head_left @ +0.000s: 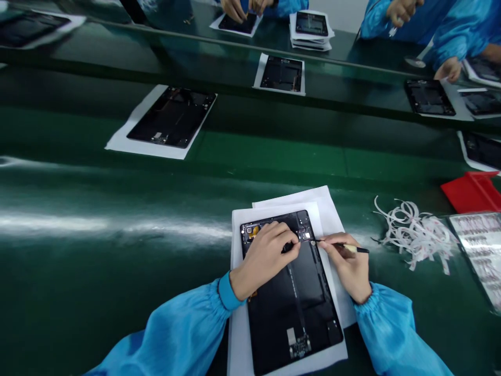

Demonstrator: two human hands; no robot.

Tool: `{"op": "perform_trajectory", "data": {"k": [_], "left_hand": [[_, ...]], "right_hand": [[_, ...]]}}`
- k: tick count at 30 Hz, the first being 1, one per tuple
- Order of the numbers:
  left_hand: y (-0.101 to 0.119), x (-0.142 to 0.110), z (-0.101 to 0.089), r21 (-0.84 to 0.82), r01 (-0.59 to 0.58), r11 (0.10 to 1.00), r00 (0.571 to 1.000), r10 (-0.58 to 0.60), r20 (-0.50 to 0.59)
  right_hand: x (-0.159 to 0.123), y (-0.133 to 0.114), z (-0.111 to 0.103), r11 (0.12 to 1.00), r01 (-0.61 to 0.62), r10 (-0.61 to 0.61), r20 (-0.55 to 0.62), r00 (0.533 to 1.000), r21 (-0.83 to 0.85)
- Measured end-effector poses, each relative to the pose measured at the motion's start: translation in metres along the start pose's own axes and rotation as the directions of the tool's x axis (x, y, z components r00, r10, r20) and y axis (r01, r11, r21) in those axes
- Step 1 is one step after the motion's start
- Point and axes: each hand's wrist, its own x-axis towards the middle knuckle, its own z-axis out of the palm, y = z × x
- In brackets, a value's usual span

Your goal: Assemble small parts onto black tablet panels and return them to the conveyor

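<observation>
An opened black tablet (297, 308) lies on white paper sheets (238, 334) in front of me, its inner parts showing. My left hand (266, 256) rests on its upper half, fingers curled and pressed down near the top edge. My right hand (348, 263) pinches a thin dark tool (344, 245) like a pen. The tool's tip touches a small round part at the tablet's upper right corner.
A pile of white peeled strips (415, 230) lies to the right, with a red tray (472, 190) and a printed sheet (481, 250) beyond. More opened tablets on paper (172, 117) (282, 73) sit on the green belt. Other people in blue sleeves (450, 31) work across the table.
</observation>
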Motion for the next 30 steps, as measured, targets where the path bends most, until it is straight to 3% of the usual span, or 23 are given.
{"op": "perform_trajectory", "data": {"k": [8,16,25,30], "left_hand": [[0.007,0.002,0.001,0.006,0.072,0.997,0.997,-0.072,-0.026],[0.005,0.002,0.002,-0.004,0.07,0.998,0.997,-0.07,-0.035],[0.003,0.002,0.002,-0.005,0.062,0.998,0.997,-0.062,-0.037],[0.005,0.002,0.001,0.001,0.074,0.997,0.997,-0.074,-0.022]], "right_hand": [[0.008,-0.002,0.0,0.996,-0.029,0.031,-0.023,0.999,0.088],[0.014,-0.005,0.003,0.996,-0.036,0.026,0.111,0.993,0.086],[0.015,-0.004,0.001,0.995,-0.029,0.019,0.104,0.994,0.095],[0.015,-0.005,0.0,0.999,0.017,-0.025,0.156,0.987,0.05]]}}
